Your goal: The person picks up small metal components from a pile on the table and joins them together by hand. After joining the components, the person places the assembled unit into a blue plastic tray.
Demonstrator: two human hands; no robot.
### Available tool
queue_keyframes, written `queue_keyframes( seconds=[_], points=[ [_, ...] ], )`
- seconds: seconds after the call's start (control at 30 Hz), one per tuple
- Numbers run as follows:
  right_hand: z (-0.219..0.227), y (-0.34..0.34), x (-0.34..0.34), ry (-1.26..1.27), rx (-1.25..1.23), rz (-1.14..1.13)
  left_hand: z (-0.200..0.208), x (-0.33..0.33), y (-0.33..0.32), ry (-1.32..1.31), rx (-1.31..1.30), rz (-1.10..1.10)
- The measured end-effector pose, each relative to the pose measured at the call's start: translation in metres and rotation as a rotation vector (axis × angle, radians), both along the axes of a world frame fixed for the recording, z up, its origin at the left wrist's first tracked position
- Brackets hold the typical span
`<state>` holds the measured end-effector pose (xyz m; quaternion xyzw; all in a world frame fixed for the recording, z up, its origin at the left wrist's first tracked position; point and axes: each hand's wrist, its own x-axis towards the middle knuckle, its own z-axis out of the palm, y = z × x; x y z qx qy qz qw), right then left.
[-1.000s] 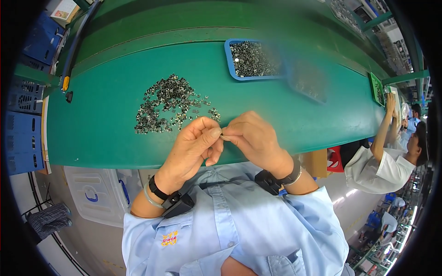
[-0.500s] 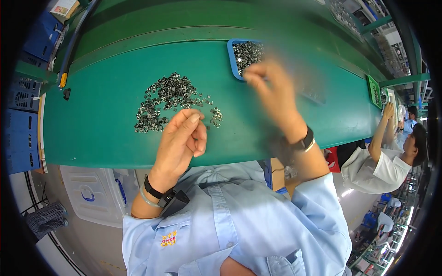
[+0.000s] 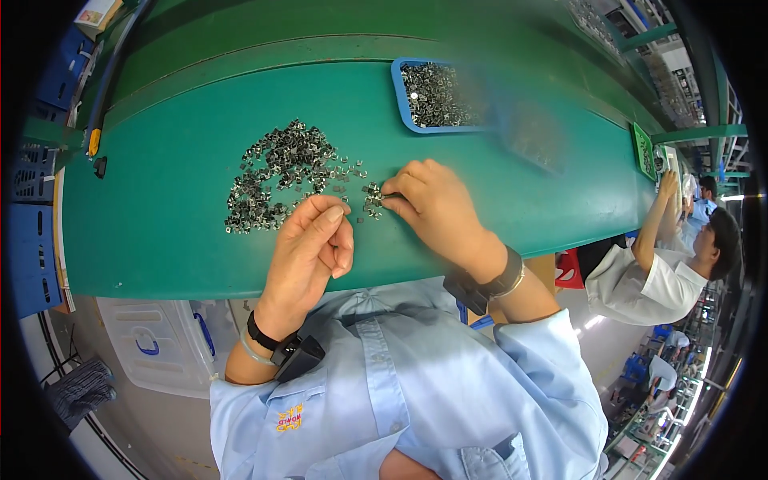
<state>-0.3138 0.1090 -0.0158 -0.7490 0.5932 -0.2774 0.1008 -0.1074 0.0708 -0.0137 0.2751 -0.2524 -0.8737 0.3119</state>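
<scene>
A loose pile of small black-and-silver metal parts [image 3: 292, 152] lies on the green table mat. My left hand [image 3: 308, 244] is at the pile's near edge, thumb and forefinger pinched together; whatever is between the tips is too small to make out. To its right is a little cluster of the same parts [image 3: 372, 200]. At that cluster, the thumb and forefinger of my right hand [image 3: 436, 206] close around a small metal part. Beyond it, a blue tray [image 3: 398, 88] holds many more such parts.
A blurred, see-through shape [image 3: 536, 140] covers the tray's right side. A green tray [image 3: 642, 150] stands at the far right, near a co-worker [image 3: 652, 280]. Blue crates [image 3: 32, 248] stack at the left, and a clear lidded box [image 3: 152, 344] sits below the table edge.
My right hand has come from beside the blue tray down and left to the little cluster, its fingers closing there. My left hand stays pinched in nearly the same place.
</scene>
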Motion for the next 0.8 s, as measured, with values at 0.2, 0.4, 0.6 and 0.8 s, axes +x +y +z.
queue_keyframes(
  seconds=[0.2, 0.4, 0.6, 0.8],
  points=[
    [-0.003, -0.001, 0.000, -0.034, -0.048, -0.006, 0.002, -0.004, 0.003, -0.004, -0.029, -0.032],
    [0.014, 0.010, -0.006, -0.278, -0.024, 0.007, 0.012, -0.015, 0.006, -0.161, -0.082, -0.068],
    [0.016, 0.013, -0.007, -0.363, -0.062, 0.004, 0.011, -0.034, 0.002, -0.237, -0.159, -0.162],
    [0.007, 0.013, -0.014, -0.509, 0.028, 0.010, 0.004, -0.034, -0.002, -0.365, -0.240, -0.212]
  ],
)
